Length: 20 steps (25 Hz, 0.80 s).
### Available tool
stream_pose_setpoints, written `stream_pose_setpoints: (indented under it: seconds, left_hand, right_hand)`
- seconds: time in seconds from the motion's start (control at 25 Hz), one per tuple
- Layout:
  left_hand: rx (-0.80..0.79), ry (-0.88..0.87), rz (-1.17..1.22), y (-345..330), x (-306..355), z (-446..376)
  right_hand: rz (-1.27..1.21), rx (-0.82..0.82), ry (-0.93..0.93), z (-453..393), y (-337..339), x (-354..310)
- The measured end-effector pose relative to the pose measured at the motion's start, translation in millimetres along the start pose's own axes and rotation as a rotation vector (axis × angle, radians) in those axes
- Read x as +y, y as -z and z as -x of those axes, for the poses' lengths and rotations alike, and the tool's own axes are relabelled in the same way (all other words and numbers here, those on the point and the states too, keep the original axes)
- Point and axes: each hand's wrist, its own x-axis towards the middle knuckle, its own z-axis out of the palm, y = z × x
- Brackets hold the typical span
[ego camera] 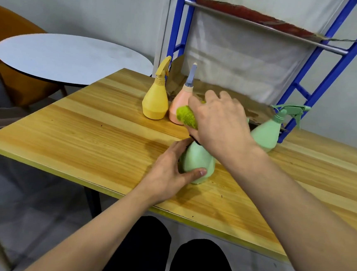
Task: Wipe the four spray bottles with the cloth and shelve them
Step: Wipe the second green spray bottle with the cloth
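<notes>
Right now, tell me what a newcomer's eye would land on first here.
First the two hands mid-table: the left hand holds a green bottle by its base while the right hand grips a lime cloth over its top. Behind them stand a yellow bottle and a pink bottle side by side, with another green bottle to the right, by the blue shelf frame.

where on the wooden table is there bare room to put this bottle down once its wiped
Bare wood runs along the wooden table left of the left hand, from the near edge up to the yellow bottle. The near right corner, under the right forearm, is bare too. The far edge is crowded: yellow bottle, pink bottle, cardboard, second green bottle.
</notes>
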Motion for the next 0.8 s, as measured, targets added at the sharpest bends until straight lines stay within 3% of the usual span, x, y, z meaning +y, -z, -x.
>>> stream_pose_setpoints:
  seconds: [0.24, 0.44, 0.64, 0.8]
  left_hand:
    - [-0.009, -0.006, 0.007, 2.4, 1.5, 0.5]
    - [-0.034, -0.010, -0.030, 2.0, 5.1, 2.2]
    - [-0.040, 0.003, -0.026, 2.8, 2.9, 2.8]
    - [-0.019, -0.022, -0.053, -1.3, 3.2, 3.6]
  right_hand:
    - [-0.118, 0.077, -0.041, -10.0, 2.7, -2.5]
    - [-0.479, 0.078, -0.368, -15.1, 13.4, 18.4]
    - [-0.437, 0.130, -0.253, 9.3, 8.7, 41.4]
    - [-0.711, 0.272, -0.446, 10.9, -3.4, 34.5]
